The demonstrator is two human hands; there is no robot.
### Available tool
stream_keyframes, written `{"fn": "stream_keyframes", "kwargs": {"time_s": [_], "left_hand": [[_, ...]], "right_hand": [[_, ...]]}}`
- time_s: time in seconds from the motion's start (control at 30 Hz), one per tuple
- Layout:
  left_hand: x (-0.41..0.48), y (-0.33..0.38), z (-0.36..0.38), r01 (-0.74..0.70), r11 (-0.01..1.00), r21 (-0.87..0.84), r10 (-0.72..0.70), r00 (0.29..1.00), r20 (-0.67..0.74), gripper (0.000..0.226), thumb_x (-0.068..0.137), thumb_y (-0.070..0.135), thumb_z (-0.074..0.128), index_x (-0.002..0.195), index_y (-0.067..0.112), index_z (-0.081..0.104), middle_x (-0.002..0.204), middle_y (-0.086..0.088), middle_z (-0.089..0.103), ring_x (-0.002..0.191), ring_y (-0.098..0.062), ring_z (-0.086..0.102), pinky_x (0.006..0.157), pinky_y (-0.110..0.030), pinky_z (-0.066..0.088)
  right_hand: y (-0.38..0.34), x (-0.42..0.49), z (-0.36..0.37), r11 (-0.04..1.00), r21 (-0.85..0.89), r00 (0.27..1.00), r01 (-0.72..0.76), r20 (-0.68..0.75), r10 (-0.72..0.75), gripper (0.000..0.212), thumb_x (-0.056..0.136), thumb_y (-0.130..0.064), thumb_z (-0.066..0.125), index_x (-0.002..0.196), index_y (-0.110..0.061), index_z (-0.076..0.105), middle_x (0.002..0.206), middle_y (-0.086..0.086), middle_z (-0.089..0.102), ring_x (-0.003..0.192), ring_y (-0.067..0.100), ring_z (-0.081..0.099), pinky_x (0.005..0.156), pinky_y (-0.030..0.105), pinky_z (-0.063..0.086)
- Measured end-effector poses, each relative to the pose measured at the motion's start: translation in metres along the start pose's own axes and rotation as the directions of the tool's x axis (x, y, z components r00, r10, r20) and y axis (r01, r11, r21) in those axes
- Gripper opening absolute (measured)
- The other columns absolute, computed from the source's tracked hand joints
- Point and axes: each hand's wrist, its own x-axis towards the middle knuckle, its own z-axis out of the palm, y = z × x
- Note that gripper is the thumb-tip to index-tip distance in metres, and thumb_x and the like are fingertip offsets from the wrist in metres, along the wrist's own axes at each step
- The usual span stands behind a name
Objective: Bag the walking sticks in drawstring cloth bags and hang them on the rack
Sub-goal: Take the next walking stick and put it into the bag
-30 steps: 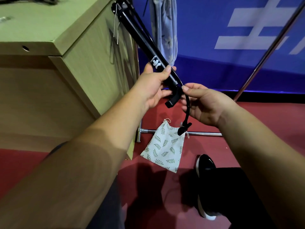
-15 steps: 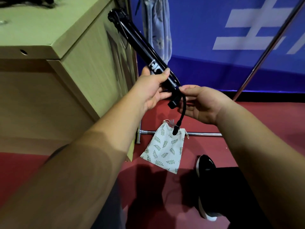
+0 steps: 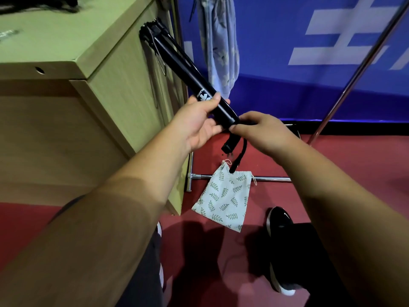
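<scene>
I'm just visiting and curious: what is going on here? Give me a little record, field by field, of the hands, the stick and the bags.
Left hand: grips the black walking stick on its shaft
Right hand: pinches the stick's lower end
Strap: dangles below that end
Leaf-print bag: lies flat on the red floor, stick not in it
Floral bag: hangs behind, before the blue banner
Wooden cabinet: left of the stick
</scene>
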Motion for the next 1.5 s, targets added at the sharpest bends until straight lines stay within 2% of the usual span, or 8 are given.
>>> {"fn": "stream_keyframes", "kwargs": {"time_s": [0.27,0.4,0.63,0.87,1.03,1.2,1.33,1.5], "left_hand": [[-0.004,-0.004,-0.005,0.028,0.999,0.033,-0.029,0.998,0.050,0.009,0.107,0.014,0.060,0.115,0.017,0.061,0.110,-0.017,0.068,0.124,-0.042,0.065,0.099,-0.061,0.057],[-0.006,-0.005,-0.006,0.011,0.996,0.092,-0.015,0.999,0.038,0.020,0.102,0.008,0.066,0.122,0.013,0.067,0.092,-0.006,0.071,0.094,-0.026,0.071,0.102,-0.050,0.059],[-0.010,0.010,-0.017,0.019,0.994,0.103,-0.019,1.000,-0.007,0.024,0.098,0.021,0.074,0.119,0.017,0.063,0.093,0.001,0.075,0.085,-0.017,0.072,0.106,-0.044,0.055],[-0.012,-0.007,-0.014,0.037,0.992,0.122,-0.044,0.998,0.049,0.010,0.102,0.014,0.069,0.111,0.015,0.064,0.103,-0.007,0.079,0.094,-0.021,0.078,0.085,-0.042,0.065],[-0.007,0.000,-0.014,-0.014,0.990,0.143,0.003,0.997,0.079,0.055,0.099,0.012,0.072,0.145,0.023,0.045,0.136,-0.014,0.070,0.102,-0.037,0.078,0.095,-0.059,0.060],[-0.008,-0.008,-0.016,-0.008,0.966,0.258,-0.014,0.996,0.086,0.030,0.104,0.020,0.066,0.133,0.023,0.057,0.118,-0.006,0.077,0.101,-0.025,0.078,0.106,-0.052,0.055],[-0.005,-0.029,-0.031,0.071,0.870,0.488,-0.154,0.979,0.131,0.064,0.098,0.036,0.074,0.156,0.033,0.049,0.132,0.005,0.074,0.117,-0.022,0.072,0.103,-0.041,0.054],[0.018,-0.078,-0.047,0.207,0.692,0.691,-0.312,0.950,0.027,0.042,0.103,0.037,0.068,0.143,0.029,0.058,0.125,0.005,0.077,0.112,-0.022,0.075,0.101,-0.042,0.059]], "right_hand": [[-0.002,0.005,0.012,0.960,-0.275,0.998,0.051,0.037,-0.042,0.023,0.074,-0.047,0.078,0.082,-0.029,0.068,0.092,0.005,0.069,0.104,0.035,0.062,0.074,0.034,0.040],[-0.005,0.005,0.018,0.936,-0.316,0.988,0.154,0.046,-0.147,0.029,0.075,-0.039,0.084,0.087,-0.024,0.062,0.090,0.002,0.067,0.091,0.029,0.065,0.068,0.034,0.044],[0.011,0.004,0.024,0.900,-0.436,0.965,0.011,0.242,0.106,0.044,0.079,-0.048,0.091,0.081,-0.010,0.069,0.072,0.006,0.064,0.068,0.023,0.061,0.064,0.032,0.048],[0.004,-0.001,0.025,0.955,-0.293,0.979,-0.046,0.179,0.102,0.019,0.081,-0.029,0.082,0.082,-0.012,0.075,0.073,0.004,0.078,0.072,0.023,0.074,0.068,0.033,0.057],[0.012,0.006,0.026,0.996,-0.015,0.984,-0.093,0.150,0.094,0.017,0.083,-0.013,0.081,0.088,-0.019,0.066,0.078,0.012,0.072,0.061,0.023,0.069,0.059,0.040,0.058],[0.018,0.009,0.025,0.992,0.110,0.993,-0.056,0.114,0.043,0.025,0.084,-0.032,0.089,0.103,-0.021,0.077,0.084,0.004,0.080,0.077,0.025,0.079,0.081,0.045,0.065],[0.039,0.013,0.027,0.980,0.125,0.987,-0.158,0.047,0.153,0.022,0.071,-0.022,0.084,0.087,-0.012,0.074,0.077,0.008,0.079,0.074,0.028,0.076,0.084,0.051,0.066],[0.097,0.023,0.042,0.890,0.199,0.904,-0.409,-0.046,0.426,0.019,0.079,-0.026,0.081,0.077,-0.009,0.072,0.072,0.008,0.074,0.067,0.027,0.072,0.069,0.040,0.062]]}}
